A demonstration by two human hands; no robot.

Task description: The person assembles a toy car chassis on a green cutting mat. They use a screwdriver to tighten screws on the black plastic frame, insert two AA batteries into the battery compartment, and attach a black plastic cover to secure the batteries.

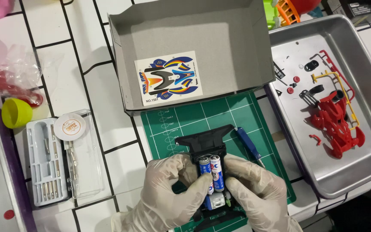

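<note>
Both my hands wear pale gloves and hold a black toy car chassis (207, 141) over a green cutting mat (194, 118). My left hand (168, 193) grips its left side, with the thumb on two blue-and-white batteries (211, 172) seated side by side in the chassis. My right hand (254, 193) grips the right side. A small white motor (217, 199) sits at the near end of the chassis, between my thumbs.
A blue-handled screwdriver (247, 144) lies on the mat by my right hand. A grey cardboard box lid (254, 51) holds a sticker sheet (168, 78). A metal tray (366, 77) at right holds red and black car parts (336, 120). A clear tool case (59, 157) lies at left.
</note>
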